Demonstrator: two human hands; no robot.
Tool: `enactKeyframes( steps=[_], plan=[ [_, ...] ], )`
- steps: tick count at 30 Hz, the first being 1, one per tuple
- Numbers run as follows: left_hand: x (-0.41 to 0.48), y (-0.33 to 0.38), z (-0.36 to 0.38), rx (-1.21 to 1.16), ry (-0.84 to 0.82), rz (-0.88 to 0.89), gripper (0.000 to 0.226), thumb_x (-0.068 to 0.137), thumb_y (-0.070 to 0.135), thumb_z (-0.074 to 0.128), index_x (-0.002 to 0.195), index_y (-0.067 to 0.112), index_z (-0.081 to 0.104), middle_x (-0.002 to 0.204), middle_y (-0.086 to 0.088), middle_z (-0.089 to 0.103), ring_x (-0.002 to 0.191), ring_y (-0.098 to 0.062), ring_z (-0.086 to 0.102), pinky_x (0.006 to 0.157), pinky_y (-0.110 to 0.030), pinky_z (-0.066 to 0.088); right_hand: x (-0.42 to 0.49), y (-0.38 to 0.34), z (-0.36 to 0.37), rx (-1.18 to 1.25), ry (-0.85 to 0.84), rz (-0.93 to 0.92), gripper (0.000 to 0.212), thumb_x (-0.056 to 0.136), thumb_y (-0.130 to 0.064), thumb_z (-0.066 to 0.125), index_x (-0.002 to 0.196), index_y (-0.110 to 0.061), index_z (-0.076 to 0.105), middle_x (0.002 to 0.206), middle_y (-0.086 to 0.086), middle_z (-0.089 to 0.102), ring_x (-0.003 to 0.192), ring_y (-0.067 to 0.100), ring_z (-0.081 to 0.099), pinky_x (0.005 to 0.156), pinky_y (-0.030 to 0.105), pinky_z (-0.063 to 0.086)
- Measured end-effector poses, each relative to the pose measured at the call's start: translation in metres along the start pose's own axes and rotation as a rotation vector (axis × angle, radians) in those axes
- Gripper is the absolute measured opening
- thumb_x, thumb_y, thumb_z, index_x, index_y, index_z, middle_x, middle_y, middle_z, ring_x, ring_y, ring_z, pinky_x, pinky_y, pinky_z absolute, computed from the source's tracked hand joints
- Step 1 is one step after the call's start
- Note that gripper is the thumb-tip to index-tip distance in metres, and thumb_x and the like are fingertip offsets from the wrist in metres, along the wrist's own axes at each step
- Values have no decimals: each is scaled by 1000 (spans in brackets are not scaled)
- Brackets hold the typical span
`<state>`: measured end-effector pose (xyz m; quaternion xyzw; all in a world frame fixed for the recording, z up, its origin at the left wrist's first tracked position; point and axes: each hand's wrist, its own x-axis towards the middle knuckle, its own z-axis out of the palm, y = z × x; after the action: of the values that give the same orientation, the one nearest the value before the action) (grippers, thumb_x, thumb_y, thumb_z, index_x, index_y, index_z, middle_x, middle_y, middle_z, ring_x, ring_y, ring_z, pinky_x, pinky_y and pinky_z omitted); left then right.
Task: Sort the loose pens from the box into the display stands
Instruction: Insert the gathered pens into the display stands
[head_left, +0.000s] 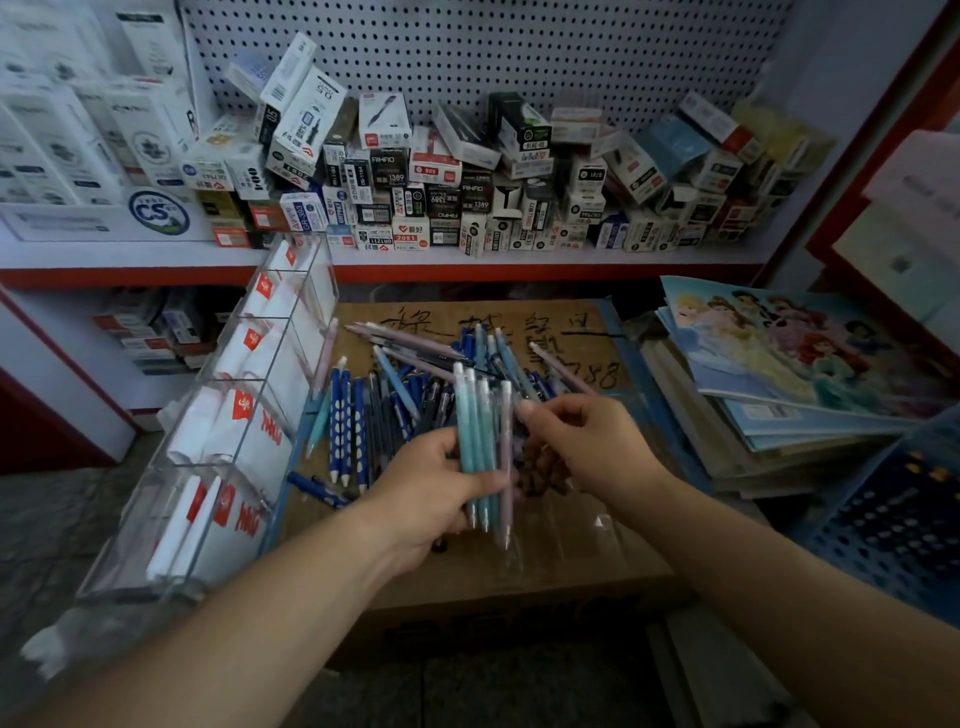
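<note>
My left hand (431, 493) grips an upright bundle of pastel pens (480, 441), teal ones and a lilac one, tips down. Just right of the bundle, my right hand (582, 441) has its fingers curled, the thumb and forefinger near the lilac pen's upper part; I cannot tell if they touch it. A heap of loose pens (410, 384), dark blue, light blue and pink, lies on the flat cardboard box (566, 561) beyond my hands. A clear acrylic display stand (249, 415) with several compartments and red-and-white labels leans at the left of the box.
A shelf (467, 260) behind the box is stacked with many small pen cartons under a pegboard. A pile of colouring books (800, 364) lies at the right, with a blue perforated crate (893, 525) in front of it. Grey floor below.
</note>
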<state>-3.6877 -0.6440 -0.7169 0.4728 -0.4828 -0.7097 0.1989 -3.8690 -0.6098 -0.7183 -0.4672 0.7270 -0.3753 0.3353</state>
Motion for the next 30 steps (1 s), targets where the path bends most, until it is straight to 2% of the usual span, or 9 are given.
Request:
enactKeyframes(
  steps=[2,4,7,13,17,21,24,28,30],
  plan=[
    [4,0,-8,-29,37,4,35,88,0,70,116,20,64,97,-5,79,93,-20,76,94,-50,58,6,15,-2,-332,57,-77,13,90,-40,73,90,-28,68,81,-8,69,71,4,66,67,24,60],
    [8,-1,-13,-65,71,-3,38,88,-3,70,120,15,63,95,-7,79,91,-22,77,90,-49,60,9,26,-1,-584,17,-106,18,86,-42,76,89,-28,66,85,-11,64,77,3,61,73,31,60],
    [11,-5,-16,-99,83,-14,39,87,-4,70,122,12,62,94,-9,79,90,-24,77,86,-49,61,11,27,0,-691,17,-79,25,84,-44,78,87,-25,63,85,-8,61,76,6,58,70,30,56],
    [13,-7,-18,-111,85,-1,38,87,-4,71,120,13,64,95,-9,79,90,-24,77,78,-43,63,14,26,-1,-616,8,-9,15,87,-36,77,90,-26,66,85,-9,65,77,6,61,74,33,59],
    [13,-8,-17,-126,80,5,37,87,-4,71,119,13,65,94,-9,79,88,-23,77,72,-38,63,12,27,-7,-496,12,9,8,91,-33,74,90,-30,66,85,-13,65,77,1,62,62,19,54],
    [13,-3,-12,-120,62,16,39,86,-3,72,120,15,64,95,-7,79,92,-23,76,81,-44,63,4,18,-22,-341,47,58,10,91,-29,73,88,-24,66,85,-6,67,76,5,64,55,15,46],
    [12,4,1,-130,16,27,40,87,-3,71,121,17,63,99,-7,79,96,-23,76,83,-44,62,-8,4,-41,-221,68,92,11,89,-24,76,88,-19,66,86,1,70,75,12,68,59,22,55],
    [3,18,33,-79,-68,76,40,86,-1,72,122,17,65,105,-6,77,105,-26,72,94,-54,57,-44,-12,-71,-100,-26,60,19,91,-22,74,107,-28,65,80,3,73,61,10,65,54,21,51],
    [-2,24,53,-43,-112,105,40,85,1,75,119,19,66,104,-4,78,106,-25,71,95,-56,56,-69,-12,-90,-98,-32,57,21,93,-20,72,108,-32,65,76,3,73,61,12,64,56,24,54]
  ],
)
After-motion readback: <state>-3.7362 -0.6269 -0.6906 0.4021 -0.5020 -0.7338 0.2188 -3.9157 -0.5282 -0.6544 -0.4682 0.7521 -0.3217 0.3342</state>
